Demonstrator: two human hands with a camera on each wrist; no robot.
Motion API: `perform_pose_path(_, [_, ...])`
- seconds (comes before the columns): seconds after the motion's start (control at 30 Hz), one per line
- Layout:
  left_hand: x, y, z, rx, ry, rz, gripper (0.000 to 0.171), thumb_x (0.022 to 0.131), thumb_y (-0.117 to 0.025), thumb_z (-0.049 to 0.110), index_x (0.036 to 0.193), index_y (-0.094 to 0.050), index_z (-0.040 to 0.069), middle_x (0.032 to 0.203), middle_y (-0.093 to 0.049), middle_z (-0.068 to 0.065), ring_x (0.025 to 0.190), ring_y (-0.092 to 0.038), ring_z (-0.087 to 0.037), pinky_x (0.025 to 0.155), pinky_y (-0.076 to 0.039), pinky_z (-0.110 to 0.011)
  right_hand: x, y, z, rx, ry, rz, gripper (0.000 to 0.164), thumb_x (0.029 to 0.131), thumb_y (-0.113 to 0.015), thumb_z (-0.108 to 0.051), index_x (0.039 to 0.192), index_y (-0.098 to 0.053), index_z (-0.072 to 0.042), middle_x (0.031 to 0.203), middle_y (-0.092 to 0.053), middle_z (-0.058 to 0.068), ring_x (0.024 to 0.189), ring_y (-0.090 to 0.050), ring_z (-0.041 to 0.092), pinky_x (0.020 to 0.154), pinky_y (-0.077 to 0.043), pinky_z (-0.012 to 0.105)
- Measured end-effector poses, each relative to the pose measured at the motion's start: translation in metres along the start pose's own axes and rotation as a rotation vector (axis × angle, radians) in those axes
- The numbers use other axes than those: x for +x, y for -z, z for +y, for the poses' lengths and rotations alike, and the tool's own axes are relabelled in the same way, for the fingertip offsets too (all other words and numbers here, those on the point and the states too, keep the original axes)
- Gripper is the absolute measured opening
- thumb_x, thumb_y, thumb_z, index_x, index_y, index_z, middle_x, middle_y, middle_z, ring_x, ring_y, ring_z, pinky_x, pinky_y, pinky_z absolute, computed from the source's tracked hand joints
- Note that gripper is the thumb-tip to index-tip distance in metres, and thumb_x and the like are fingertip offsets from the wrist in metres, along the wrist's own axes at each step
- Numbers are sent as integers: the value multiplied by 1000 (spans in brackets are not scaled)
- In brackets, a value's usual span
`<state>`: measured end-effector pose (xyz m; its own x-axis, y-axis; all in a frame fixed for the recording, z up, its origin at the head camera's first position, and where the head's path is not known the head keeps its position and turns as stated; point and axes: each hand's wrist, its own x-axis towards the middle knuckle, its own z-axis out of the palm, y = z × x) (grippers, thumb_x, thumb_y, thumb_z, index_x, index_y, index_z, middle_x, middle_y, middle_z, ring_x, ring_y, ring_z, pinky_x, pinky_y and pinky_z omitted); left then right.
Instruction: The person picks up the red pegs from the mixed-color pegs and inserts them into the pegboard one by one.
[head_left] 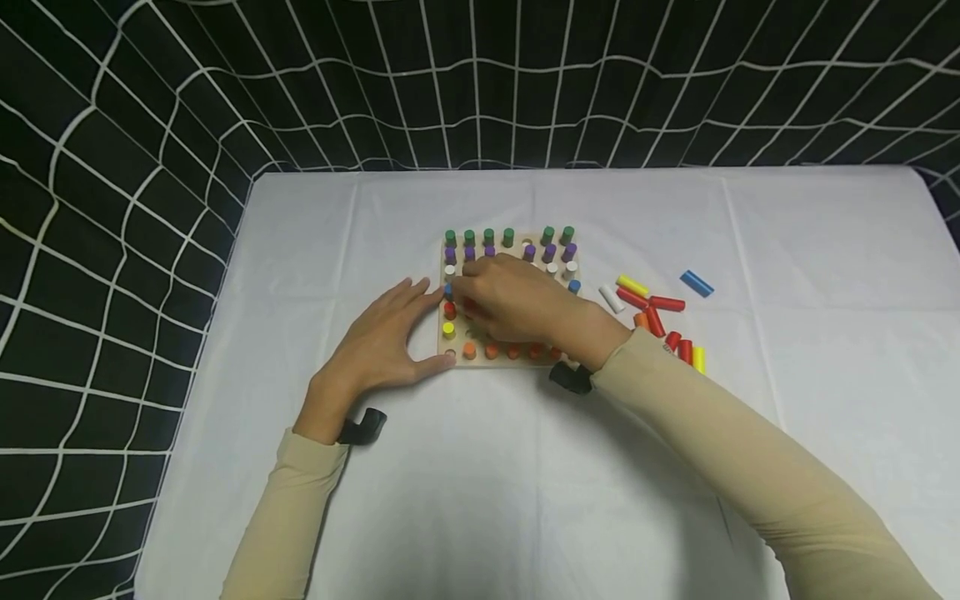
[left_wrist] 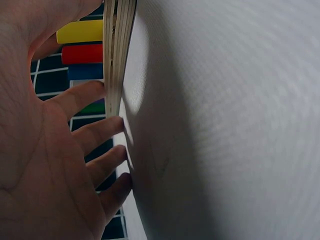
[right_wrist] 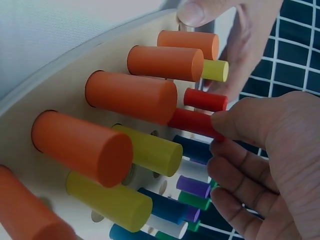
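- I'm watching the pegboard (head_left: pixel 483 363) from the head view, and it lies flat on the white cloth (head_left: pixel 450 483), between the two hands
- Over on its left side, the left hand (head_left: pixel 381 337) lies with fingers spread and curled round nothing; the thumb touches the front left corner, and on the left wrist view I see the forefinger against the board's edge, the other fingertips lower at the cloth
- Across the board reaches the right hand (head_left: pixel 517 296), and my right wrist view gives it away: thumb and forefinger pinch a red peg (right_wrist: pixel 192 121)
- That peg is upright over the board, just beside another red one near the left side; its foot hides behind an orange peg, so I can't tell whether it sits in a hole
- The hands are near each other but apart
- Rows on the board, back to front: green pegs (head_left: pixel 489 237), purple pegs (head_left: pixel 550 250), white pegs (head_left: pixel 572 269), then blue, red, yellow, and orange pegs (head_left: pixel 492 351) along the front
- Off to the right, a loose scatter on the cloth: red pegs (head_left: pixel 667 304), yellow ones, a white one, an orange one, and a blue peg (head_left: pixel 697 283) farther out
- Behind it all hangs a white net (head_left: pixel 474 60) against black
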<state>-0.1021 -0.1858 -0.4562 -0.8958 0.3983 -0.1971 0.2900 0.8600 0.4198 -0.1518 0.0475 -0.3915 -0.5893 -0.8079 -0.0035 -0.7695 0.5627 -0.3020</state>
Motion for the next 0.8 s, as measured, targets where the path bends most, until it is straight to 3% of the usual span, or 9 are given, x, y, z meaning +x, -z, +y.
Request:
perform_pose_path(0.2, [-1,1,0,-4,-2,1,96,87,-67,72,166,-37,26,176,-31,-6,167,-20,-29,137,-22,-53,-4,2,-3,-1,17,35,12,99,-71,-11,110,-75,-9,95,-73,4,83,-68,21,79,-60,37])
perform_pose_path(0.3, [-1,0,1,-5,-6,3,96,87,-68,72,166,-37,25,176,-31,-6,167,-20,-30,137,-22,-53,-8,4,-6,7,4,43,16,99,-70,-13,114,-75,-9,100,-74,5,89,-70,22,87,-61,39])
perform_pose_path(0.6, [0,-2,-1,-2,3,-9,98,86,-66,74,167,-35,28,177,-28,-4,167,-19,-29,137,-22,-54,-30,5,-7,78,-106,109,23,98,-71,-19,118,-77,-9,111,-75,7,106,-72,27,101,-59,45])
perform_pose_path(0.8, [2,-6,1,2,19,-5,98,85,-67,73,166,-36,29,177,-29,-3,167,-19,-28,137,-22,-54,-49,0,-2,102,-170,154,21,98,-73,-20,115,-77,-9,110,-76,8,106,-72,28,100,-60,48])
